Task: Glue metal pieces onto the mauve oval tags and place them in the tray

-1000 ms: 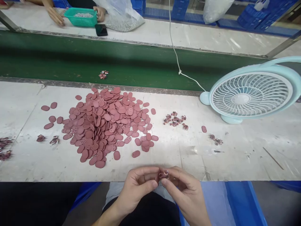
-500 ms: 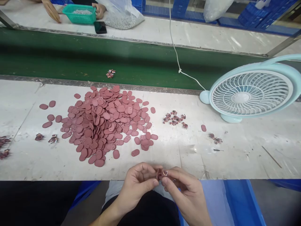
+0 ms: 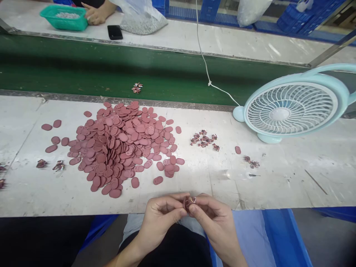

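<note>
My left hand (image 3: 160,218) is closed in a pinch on a dull-red oval disc (image 3: 185,202), seen nearly edge-on at the table's front edge. Facing it, my right hand (image 3: 216,224) pinches a small dark-brown piece with a pale, shiny rim (image 3: 191,200). The two pieces touch or almost touch between my fingertips; fingers hide much of both. Beyond my hands lies a large heap of dull-red oval discs (image 3: 122,139), some with tiny holes. To its right sits a group of small brown pieces (image 3: 204,138) like the one I hold.
A light-blue fan (image 3: 280,113) stands at the right, its white cord (image 3: 205,70) crossing the green belt (image 3: 178,87). A small bottle (image 3: 236,174) and a thin stick (image 3: 316,181) lie on the right. Across the belt, a co-worker's hand (image 3: 96,15) is beside a green basket (image 3: 46,15).
My fingertips have drawn closer together around the two pieces. The small cluster on the green belt has shifted right. Across the belt, the green basket and the co-worker's hand have moved left.
</note>
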`<state>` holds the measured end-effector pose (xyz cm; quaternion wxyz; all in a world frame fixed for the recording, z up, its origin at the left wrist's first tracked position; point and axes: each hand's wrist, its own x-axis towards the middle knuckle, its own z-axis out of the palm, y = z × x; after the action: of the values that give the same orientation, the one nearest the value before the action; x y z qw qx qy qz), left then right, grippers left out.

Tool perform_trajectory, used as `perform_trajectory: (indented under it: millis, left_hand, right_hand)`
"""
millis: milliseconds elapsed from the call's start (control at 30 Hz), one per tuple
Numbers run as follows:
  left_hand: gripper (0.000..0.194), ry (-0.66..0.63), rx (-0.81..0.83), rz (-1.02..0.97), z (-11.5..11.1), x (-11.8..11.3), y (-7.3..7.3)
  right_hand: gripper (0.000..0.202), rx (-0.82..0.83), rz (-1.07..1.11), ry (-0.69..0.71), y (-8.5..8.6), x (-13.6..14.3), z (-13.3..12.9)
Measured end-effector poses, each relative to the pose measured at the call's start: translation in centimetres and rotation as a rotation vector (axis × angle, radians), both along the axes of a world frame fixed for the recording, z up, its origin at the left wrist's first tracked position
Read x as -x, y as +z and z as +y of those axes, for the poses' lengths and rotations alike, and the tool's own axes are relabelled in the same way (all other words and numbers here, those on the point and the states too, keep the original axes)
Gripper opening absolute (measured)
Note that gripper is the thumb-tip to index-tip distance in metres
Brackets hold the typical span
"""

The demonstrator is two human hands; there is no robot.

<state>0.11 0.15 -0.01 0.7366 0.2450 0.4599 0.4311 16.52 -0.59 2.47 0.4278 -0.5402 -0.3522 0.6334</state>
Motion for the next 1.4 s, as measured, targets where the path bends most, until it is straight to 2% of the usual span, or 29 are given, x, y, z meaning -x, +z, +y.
perform_trajectory:
  millis: [133, 267, 333, 433, 500, 567, 633, 733, 800, 867, 967, 1033, 1133, 1267, 1400]
  left_hand:
    - [0.001, -0.016, -0.034, 0.001, -0.3, -0.6, -0.4]
    - [0.019, -0.072, -0.127, 0.068, -0.7, -0.3, -0.7]
    - [0.021, -0.1, -0.262, 0.31, -0.3, 1.0, -0.9]
    - [0.022, -0.098, -0.587, 0.874, 1.1, 3.7, -1.6]
    - [0.022, -0.109, -0.722, 1.146, 2.1, 5.2, -2.3]
    - [0.017, -0.162, -0.757, 1.285, 2.8, 6.0, -2.9]
    - [0.015, -0.22, -0.73, 1.337, 3.2, 6.1, -3.1]
    - [0.017, -0.288, -0.612, 1.341, 3.4, 5.7, -2.7]
    - [0.019, -0.303, -0.501, 1.327, 3.6, 5.6, -2.2]
    - [0.019, -0.309, -0.433, 1.298, 3.6, 5.8, -1.8]
    - [0.019, -0.292, -0.425, 1.192, 3.5, 6.2, -1.7]
    - [0.019, -0.234, -0.425, 1.082, 3.2, 6.3, -1.9]
    - [0.015, -0.154, -0.441, 0.946, 2.6, 6.2, -2.2]
    - [0.017, -0.118, -0.401, 0.811, 2.0, 5.7, -3.0]
    - [0.024, -0.026, -0.356, 0.683, 1.7, 5.4, -3.5]
  right_hand:
    - [0.012, 0.036, -0.006, -0.046, -0.9, 0.0, -0.3]
    - [0.013, 0.041, 0.03, -0.172, -2.3, -1.3, -1.8]
    - [0.012, 0.012, 0.042, -0.301, -2.8, -3.3, -3.1]
    - [0.013, -0.027, -0.027, -0.561, -3.5, -7.7, -5.7]
    - [0.017, -0.048, -0.119, -0.723, -4.3, -11.1, -7.7]
    - [0.02, -0.062, -0.263, -0.816, -5.8, -14.0, -9.7]
    - [0.021, -0.044, -0.427, -0.822, -8.2, -16.0, -11.3]
    - [0.028, 0.062, -0.562, -0.726, -13.1, -17.1, -12.7]
    - [0.034, 0.121, -0.619, -0.644, -16.8, -16.9, -12.8]
    - [0.031, 0.153, -0.708, -0.568, -20.0, -16.6, -12.5]
    - [0.023, 0.167, -0.857, -0.472, -23.4, -16.5, -12.0]
    - [0.023, 0.168, -0.945, -0.423, -24.7, -16.6, -11.8]
    - [0.026, 0.181, -1.058, -0.366, -25.7, -16.8, -11.4]
    - [0.028, 0.224, -1.17, -0.309, -26.2, -16.7, -11.1]
    - [0.028, 0.266, -1.233, -0.274, -26.4, -16.4, -10.9]
